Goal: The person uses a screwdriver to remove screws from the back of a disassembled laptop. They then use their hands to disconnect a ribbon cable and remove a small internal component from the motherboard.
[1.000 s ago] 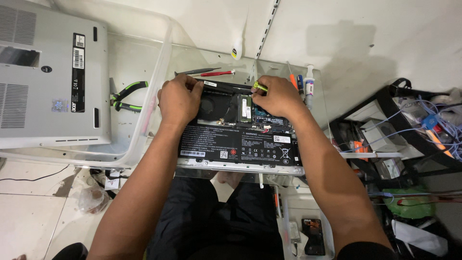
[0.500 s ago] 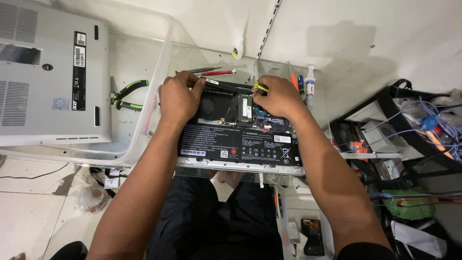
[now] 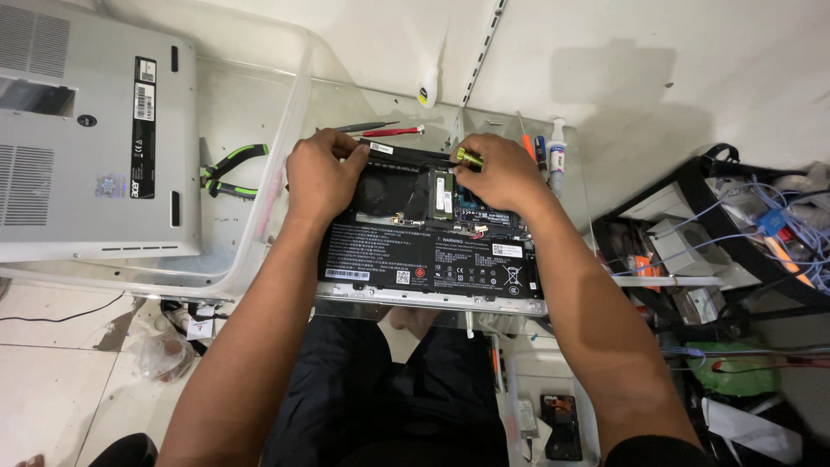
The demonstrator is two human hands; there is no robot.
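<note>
Opened laptop point(image 3: 432, 251) lies on the worktop. Left hand point(image 3: 324, 177) presses its rear edge, fingers curled, holding nothing. Right hand point(image 3: 501, 173) fingers grip a yellow-green screwdriver point(image 3: 469, 156).

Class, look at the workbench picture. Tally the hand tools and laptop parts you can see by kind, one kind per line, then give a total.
Opened laptop, under both hands: 1
Removed grey bottom cover: 1
Green-handled pliers: 1
Red-handled screwdriver: 1
Yellow-green-handled tool, in the right hand: 1
Small white bottle: 1
Total: 6
</note>
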